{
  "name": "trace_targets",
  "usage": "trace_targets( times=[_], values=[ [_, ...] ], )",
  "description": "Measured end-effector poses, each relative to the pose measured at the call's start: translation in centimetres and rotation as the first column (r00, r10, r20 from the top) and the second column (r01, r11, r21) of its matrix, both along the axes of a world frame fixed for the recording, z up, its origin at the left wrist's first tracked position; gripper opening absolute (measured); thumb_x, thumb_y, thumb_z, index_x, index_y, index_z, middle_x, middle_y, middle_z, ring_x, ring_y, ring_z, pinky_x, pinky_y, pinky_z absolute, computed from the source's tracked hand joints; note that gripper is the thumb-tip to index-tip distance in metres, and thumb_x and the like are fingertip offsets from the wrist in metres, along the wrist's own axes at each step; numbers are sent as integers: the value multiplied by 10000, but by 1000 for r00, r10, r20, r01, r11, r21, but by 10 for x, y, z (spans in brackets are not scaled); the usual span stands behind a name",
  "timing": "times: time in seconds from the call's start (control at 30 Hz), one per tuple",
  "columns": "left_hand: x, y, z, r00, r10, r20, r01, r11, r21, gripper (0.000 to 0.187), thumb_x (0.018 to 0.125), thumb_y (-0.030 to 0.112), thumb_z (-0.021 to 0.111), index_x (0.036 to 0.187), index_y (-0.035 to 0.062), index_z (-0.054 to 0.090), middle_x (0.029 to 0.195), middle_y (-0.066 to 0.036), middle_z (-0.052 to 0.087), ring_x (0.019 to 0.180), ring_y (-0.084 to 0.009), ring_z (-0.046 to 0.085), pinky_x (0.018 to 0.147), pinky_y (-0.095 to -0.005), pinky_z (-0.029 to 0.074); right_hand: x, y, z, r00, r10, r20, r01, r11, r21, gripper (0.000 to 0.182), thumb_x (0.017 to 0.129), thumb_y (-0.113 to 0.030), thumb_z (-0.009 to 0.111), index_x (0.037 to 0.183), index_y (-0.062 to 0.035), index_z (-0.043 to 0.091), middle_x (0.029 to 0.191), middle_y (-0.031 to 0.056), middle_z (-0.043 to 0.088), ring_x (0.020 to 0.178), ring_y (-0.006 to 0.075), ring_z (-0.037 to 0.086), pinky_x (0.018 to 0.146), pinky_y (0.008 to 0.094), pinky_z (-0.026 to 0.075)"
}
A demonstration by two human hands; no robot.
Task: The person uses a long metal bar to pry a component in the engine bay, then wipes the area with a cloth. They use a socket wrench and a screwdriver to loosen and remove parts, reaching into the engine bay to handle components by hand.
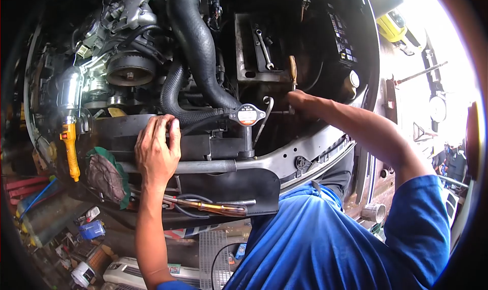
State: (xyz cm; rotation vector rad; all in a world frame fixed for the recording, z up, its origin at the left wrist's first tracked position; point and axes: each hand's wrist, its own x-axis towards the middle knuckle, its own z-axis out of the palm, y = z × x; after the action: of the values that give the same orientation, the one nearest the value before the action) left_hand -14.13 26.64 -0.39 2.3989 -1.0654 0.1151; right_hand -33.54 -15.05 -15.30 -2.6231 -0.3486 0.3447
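My left hand (158, 145) rests on the black radiator shroud (198, 145), fingers stretched out and holding nothing visible. Its fingertips are beside the ribbed lower hose (175, 99). My right hand (301, 102) is closed around a tool with a tan handle (293, 68) that sticks up past the fist. A thin metal shaft shows to the left of that fist; its far end is lost in the dark bay. Between the hands sits the radiator cap (247, 115), with a hooked metal rod (265, 114) beside it. The large black hose (195, 46) runs up from near the cap.
A wrench (264, 50) lies in the metal battery tray (244, 75). A lit work lamp (69, 94) with a yellow handle stands at left, near a green-edged cloth (108, 177). An amber-handled screwdriver (213, 207) lies along the front edge. The fuse box (341, 38) is at far right.
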Motion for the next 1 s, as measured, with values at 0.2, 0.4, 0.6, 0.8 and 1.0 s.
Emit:
trace_targets(
  times=[0.2, 0.4, 0.6, 0.8, 1.0],
  values=[
    [1, 0, -2, 1000, -14, 16, 15, 999, -35, 172, 1036, 178, 624, 1079, 25, 688, 978, -131, 686, 860, -326, 687, 780, -416, 540, 15, 46, 25, 967, -102, -232, 21, 944, -329, 191, 838, -163, 627, 955, -30, 702, 869, 187, 724, 754, 402, 722, 708, 478, 605],
    [-1, 0, -4, 1000, 0, 27, 0, 1000, 6, 144, 1011, 187, 653, 1063, 60, 695, 961, -102, 693, 820, -303, 692, 763, -418, 534, 33, 44, 54, 105, -584, -805, 966, 251, -56, 214, 876, -182, 568, 914, 12, 651, 812, 202, 657, 715, 381, 672, 612, 462, 560],
    [0, -1, -1, 1000, 4, -5, -4, 1000, -14, 152, 1016, 185, 648, 1059, 46, 693, 946, -100, 688, 801, -285, 687, 759, -415, 531, 19, 48, 32, 974, -26, -223, -99, 842, -530, 154, 858, -87, 593, 918, -20, 718, 811, 146, 701, 744, 381, 727, 661, 456, 603],
    [0, -1, -2, 1000, 3, 26, -3, 1000, 13, 150, 1015, 187, 649, 1061, 50, 691, 942, -94, 689, 807, -278, 695, 760, -414, 533, 13, 28, 22, 931, -181, -318, 167, 983, -70, 125, 842, -174, 660, 889, -61, 686, 787, 146, 664, 777, 345, 711, 690, 448, 585],
    [0, -2, -1, 1000, 15, 2, -15, 1000, -3, 147, 1016, 189, 648, 1056, 54, 693, 928, -87, 687, 799, -276, 696, 750, -414, 534, 9, 44, 24, 995, 66, -69, -91, 885, -457, 179, 813, -165, 681, 920, -31, 730, 706, 115, 682, 732, 370, 716, 752, 405, 608]
  ],
)
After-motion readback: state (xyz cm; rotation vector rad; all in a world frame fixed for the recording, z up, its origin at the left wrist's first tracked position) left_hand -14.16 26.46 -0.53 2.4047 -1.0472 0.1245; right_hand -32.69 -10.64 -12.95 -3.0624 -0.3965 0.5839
